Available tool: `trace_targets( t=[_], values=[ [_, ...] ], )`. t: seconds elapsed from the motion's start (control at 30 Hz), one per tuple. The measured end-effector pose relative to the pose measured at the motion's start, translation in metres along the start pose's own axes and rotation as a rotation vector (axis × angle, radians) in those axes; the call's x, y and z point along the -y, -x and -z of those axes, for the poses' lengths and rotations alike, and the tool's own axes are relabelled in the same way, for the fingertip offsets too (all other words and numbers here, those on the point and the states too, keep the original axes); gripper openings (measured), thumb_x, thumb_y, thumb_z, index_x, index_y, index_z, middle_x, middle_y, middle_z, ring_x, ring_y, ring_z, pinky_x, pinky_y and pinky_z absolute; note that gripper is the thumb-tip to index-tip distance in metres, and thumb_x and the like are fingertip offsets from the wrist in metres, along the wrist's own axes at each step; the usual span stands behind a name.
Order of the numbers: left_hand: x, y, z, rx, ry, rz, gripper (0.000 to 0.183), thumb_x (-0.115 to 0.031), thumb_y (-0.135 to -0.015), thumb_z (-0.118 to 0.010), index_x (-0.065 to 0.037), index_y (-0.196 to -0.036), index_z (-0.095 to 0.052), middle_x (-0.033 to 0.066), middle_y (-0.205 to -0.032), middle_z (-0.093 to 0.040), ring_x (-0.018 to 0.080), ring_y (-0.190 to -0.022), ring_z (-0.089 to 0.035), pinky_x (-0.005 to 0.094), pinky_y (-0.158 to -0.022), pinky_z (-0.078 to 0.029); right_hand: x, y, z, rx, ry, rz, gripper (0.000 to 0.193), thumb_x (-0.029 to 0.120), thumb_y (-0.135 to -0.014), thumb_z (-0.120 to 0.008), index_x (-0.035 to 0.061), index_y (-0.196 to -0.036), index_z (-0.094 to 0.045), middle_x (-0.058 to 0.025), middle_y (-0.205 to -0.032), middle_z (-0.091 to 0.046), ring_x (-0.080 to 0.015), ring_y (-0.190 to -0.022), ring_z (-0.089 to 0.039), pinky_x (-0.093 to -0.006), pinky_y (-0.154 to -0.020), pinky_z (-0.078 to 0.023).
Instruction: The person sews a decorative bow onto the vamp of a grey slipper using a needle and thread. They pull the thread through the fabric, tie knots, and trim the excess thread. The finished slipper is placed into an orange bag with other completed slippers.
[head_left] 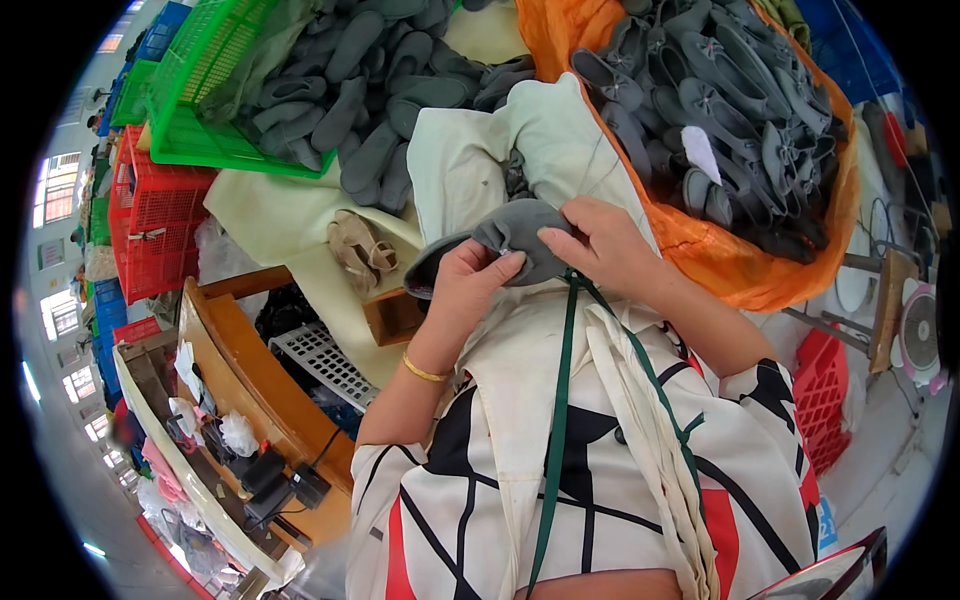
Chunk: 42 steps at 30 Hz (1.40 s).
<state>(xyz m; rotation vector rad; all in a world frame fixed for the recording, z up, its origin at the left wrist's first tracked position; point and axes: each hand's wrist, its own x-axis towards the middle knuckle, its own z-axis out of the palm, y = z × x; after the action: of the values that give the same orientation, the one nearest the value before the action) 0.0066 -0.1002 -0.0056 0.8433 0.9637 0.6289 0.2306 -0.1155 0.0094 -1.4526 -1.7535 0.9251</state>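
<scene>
A grey fabric shoe (522, 222) is held over my lap, between both hands. My left hand (465, 285) pinches its near left side with the thumb on top, by a small gathered detail on the upper. Around the right end of the shoe my right hand (605, 245) is closed, thumb pressing on the grey fabric; the fingers underneath are hidden. A cream cloth apron (470, 150) covers my lap under the shoe. Beige sandals (355, 250) lie on pale cloth to the left of my hands.
Grey shoes (400, 85) spill from a green crate (180, 130) ahead on the left. An orange sack (715, 265) on the right holds more grey shoes (735, 75) and a white piece (700, 152). A wooden table (240, 390), a red crate (150, 220) and a fan (918, 330) stand around.
</scene>
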Motion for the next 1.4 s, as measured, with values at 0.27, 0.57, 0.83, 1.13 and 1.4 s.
trace_targets(
  t=[0.27,0.57,0.83,1.13,1.4],
  values=[
    [0.003,-0.005,0.009,0.105,0.082,0.069,0.029,-0.003,-0.085,-0.069,0.001,-0.113,-0.065,0.0046,-0.105,-0.069,0.0104,-0.092,-0.064,0.0267,-0.087,-0.051,-0.017,-0.001,0.001,0.079,-0.056,-0.056,0.032,0.028,-0.086,-0.067,-0.0023,-0.083,-0.059,-0.0154,-0.077,-0.057,-0.0283,-0.069,-0.055,-0.0386,-0.063,-0.043],
    [0.009,-0.005,-0.007,-0.004,-0.703,-0.214,0.022,-0.011,-0.077,-0.076,0.001,-0.073,-0.057,0.0036,-0.063,-0.055,0.0116,-0.060,-0.044,0.0295,-0.055,-0.039,-0.004,-0.015,-0.027,-0.126,0.157,0.355,0.011,0.012,-0.077,-0.069,0.0068,-0.077,-0.059,-0.0108,-0.075,-0.054,-0.0313,-0.074,-0.056,-0.0404,-0.065,-0.047],
    [-0.002,-0.007,-0.011,-0.016,-0.790,-0.454,0.024,-0.008,-0.076,-0.077,0.000,-0.074,-0.055,0.0088,-0.066,-0.048,0.0217,-0.061,-0.044,0.0317,-0.057,-0.038,-0.021,-0.005,-0.009,-0.141,0.014,0.084,0.025,0.026,-0.083,-0.071,0.0029,-0.085,-0.063,-0.0133,-0.075,-0.055,-0.0302,-0.076,-0.057,-0.0355,-0.068,-0.047],
    [-0.047,-0.068,-0.008,-0.206,-1.325,-1.053,0.023,-0.008,-0.085,-0.066,-0.002,-0.108,-0.065,0.0154,-0.101,-0.063,0.0345,-0.094,-0.058,0.0433,-0.085,-0.046,-0.099,0.014,0.055,-0.373,-0.575,-0.516,0.033,0.035,-0.094,-0.066,0.0028,-0.099,-0.070,0.0015,-0.091,-0.066,-0.0070,-0.083,-0.057,-0.0256,-0.075,-0.048],
    [-0.020,-0.106,0.058,-0.495,-1.654,-0.636,0.048,-0.033,-0.093,-0.062,0.002,-0.124,-0.052,0.0239,-0.115,-0.057,0.0399,-0.106,-0.053,0.0465,-0.089,-0.045,-0.151,-0.039,0.204,-0.919,-0.886,-0.321,0.048,0.040,-0.096,-0.060,-0.0040,-0.114,-0.062,-0.0121,-0.107,-0.068,-0.0203,-0.093,-0.068,-0.0337,-0.080,-0.058]
  ],
)
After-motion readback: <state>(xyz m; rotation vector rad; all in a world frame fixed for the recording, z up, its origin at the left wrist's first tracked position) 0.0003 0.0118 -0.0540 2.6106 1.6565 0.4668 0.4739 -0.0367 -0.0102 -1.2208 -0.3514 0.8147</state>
